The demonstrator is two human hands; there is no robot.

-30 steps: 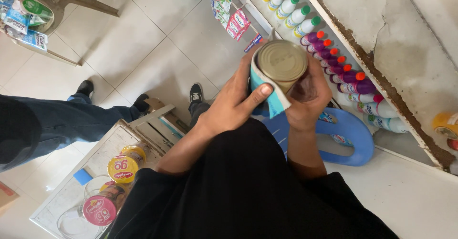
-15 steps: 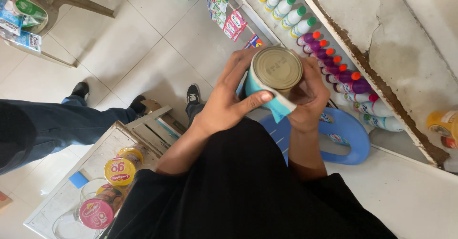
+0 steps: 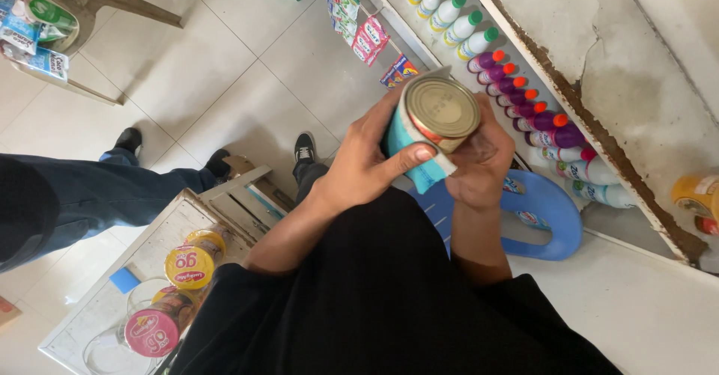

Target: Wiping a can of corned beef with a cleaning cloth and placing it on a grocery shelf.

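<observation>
I hold a round tin can (image 3: 442,109) with a gold metal end facing up at me, wrapped in a light blue cloth (image 3: 419,167). My left hand (image 3: 367,165) grips the can's side over the cloth, thumb laid across it. My right hand (image 3: 483,162) clasps the other side of the can from the right. Both arms come out of my black top.
A shelf (image 3: 539,68) on the right carries white bottles (image 3: 449,8) and purple bottles (image 3: 517,90). A blue plastic stool (image 3: 547,210) stands below my hands. Another person's leg in dark trousers (image 3: 82,195) is at left. Lidded jars (image 3: 187,263) sit on a white cabinet.
The can has tilted slightly and stays in both hands; my view has shifted a little, and my left thumb now lies further across the cloth.
</observation>
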